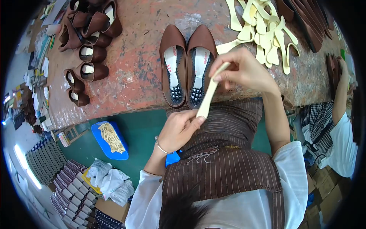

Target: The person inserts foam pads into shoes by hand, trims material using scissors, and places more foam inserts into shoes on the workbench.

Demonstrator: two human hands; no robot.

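Both my hands hold one long cream insole [209, 97] at a slant above the table's near edge. My left hand [178, 129] pinches its lower, rounded end between thumb and fingers. Around the upper end, the fingers of my right hand [244, 68] are closed. Just beyond, a pair of brown pointed flat shoes [173, 38] stands side by side, toes away from me. Printed white linings and dotted heel areas show inside them. A loose pile of cream insoles [267, 34] lies to the right of the shoes.
Several brown shoes [93, 53] are heaped on the worn table [133, 68] at left. More brown pieces [309, 23] lie at far right, near another person's arm [340, 91]. Below the table sits a blue bin [119, 154] of cream strips, near plastic bags [112, 181].
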